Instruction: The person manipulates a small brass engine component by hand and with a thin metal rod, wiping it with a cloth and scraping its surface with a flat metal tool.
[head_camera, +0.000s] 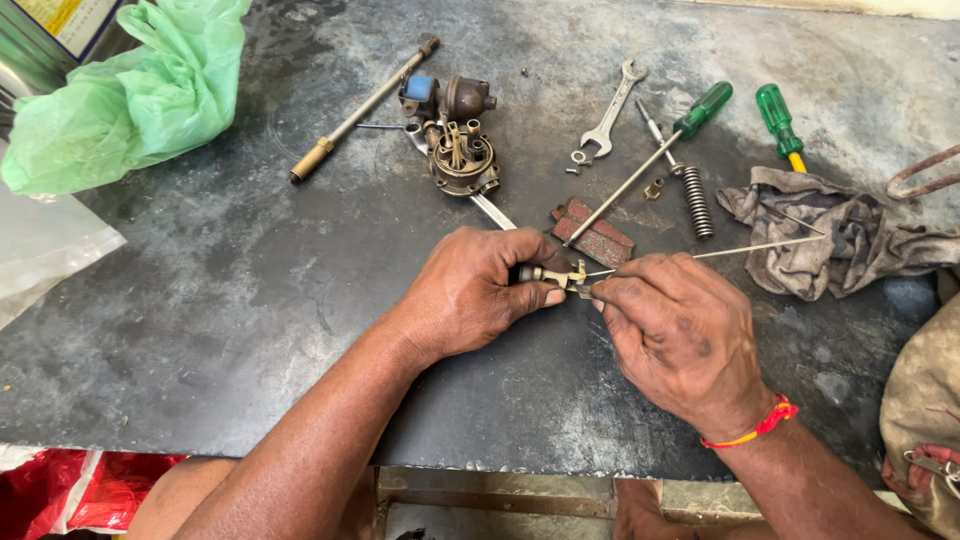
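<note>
Dead center on the bench, left hand (470, 295) pinches a small brass part (560, 277) while right hand (680, 335) pinches a thin wire (750, 247), long axis running off toward 2 o'clock, tip touching the part.

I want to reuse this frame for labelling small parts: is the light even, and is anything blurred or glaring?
Head view: soft, even daylight, faint shadows; the left hand, right hand and small brass part are sharp. Mild sheen on the dark tabletop at the upper right, and slight wide-angle bending at the edges.
</note>
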